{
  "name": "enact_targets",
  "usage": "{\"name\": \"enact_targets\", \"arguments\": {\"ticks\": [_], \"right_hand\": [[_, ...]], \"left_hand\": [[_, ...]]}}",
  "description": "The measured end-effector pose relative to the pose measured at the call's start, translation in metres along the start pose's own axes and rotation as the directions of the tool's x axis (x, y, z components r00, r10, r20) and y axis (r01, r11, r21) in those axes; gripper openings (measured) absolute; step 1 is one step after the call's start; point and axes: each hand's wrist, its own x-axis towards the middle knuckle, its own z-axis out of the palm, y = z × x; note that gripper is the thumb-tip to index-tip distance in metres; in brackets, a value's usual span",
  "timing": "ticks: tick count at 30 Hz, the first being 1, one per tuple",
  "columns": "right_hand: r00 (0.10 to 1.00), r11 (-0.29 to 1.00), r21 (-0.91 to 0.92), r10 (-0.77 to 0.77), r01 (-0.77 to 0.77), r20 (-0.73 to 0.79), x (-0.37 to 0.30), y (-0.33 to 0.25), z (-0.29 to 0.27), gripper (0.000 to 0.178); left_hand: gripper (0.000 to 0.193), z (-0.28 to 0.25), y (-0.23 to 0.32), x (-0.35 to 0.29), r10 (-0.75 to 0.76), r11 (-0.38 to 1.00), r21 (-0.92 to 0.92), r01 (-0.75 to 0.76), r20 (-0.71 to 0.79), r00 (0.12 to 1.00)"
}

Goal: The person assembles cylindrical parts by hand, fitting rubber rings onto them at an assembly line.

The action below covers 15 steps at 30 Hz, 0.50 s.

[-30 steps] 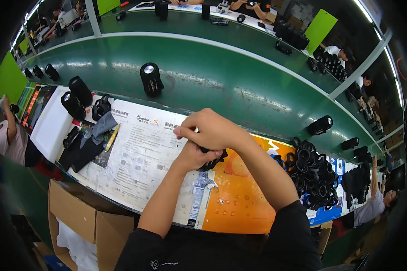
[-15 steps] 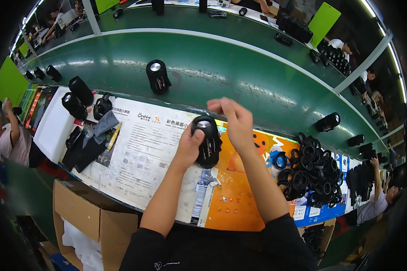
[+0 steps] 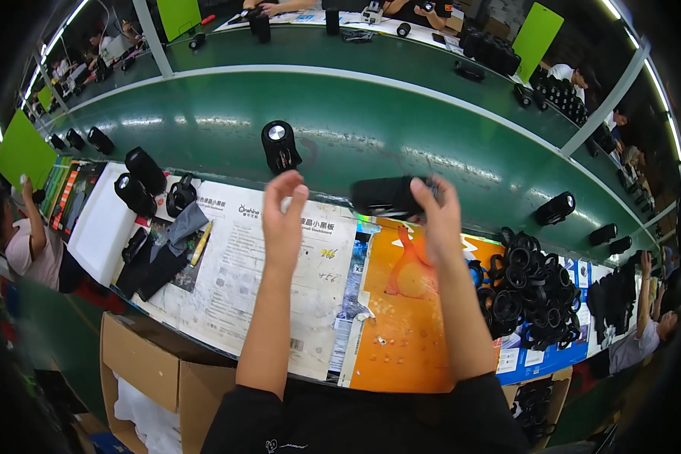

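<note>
My right hand (image 3: 440,216) grips a black cylindrical speaker (image 3: 382,197), which lies nearly level above the bench's far edge and is slightly blurred. My left hand (image 3: 283,212) is empty, its fingers and thumb apart. Just beyond its fingertips another black speaker (image 3: 281,151) with a silver round end stands on the green conveyor belt (image 3: 212,136). A heap of black rings (image 3: 522,287) lies to the right of my right forearm. Under my hands the bench carries a white printed sheet (image 3: 242,280) and an orange sheet (image 3: 408,340).
Two black speakers (image 3: 135,193), dark cloths (image 3: 155,261) and a yellow pen-like tool (image 3: 200,244) lie at left, beside a white tray (image 3: 102,227). More speakers (image 3: 556,208) stand along the belt. An open cardboard box (image 3: 140,356) is below left. Co-workers sit at both sides and across.
The speaker has passed from my left hand to my right and turned from upright to nearly level. My left hand has moved left and forward toward the speaker on the belt.
</note>
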Motion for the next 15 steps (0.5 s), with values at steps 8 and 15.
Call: {"name": "enact_targets", "arguments": {"ticks": [8,15], "right_hand": [[0.882,0.384,-0.862,-0.452,0.329,0.135,0.093,-0.016,-0.03,0.076],[0.705,0.324,-0.684,-0.588,0.654,0.397,0.02,-0.032,-0.031,0.061]], "left_hand": [[0.091,-0.027,-0.026,0.127,0.233,0.833,0.517,-0.198,-0.002,0.972],[0.084,-0.02,0.014,0.108,0.068,0.852,0.516,-0.089,0.06,0.996]]}}
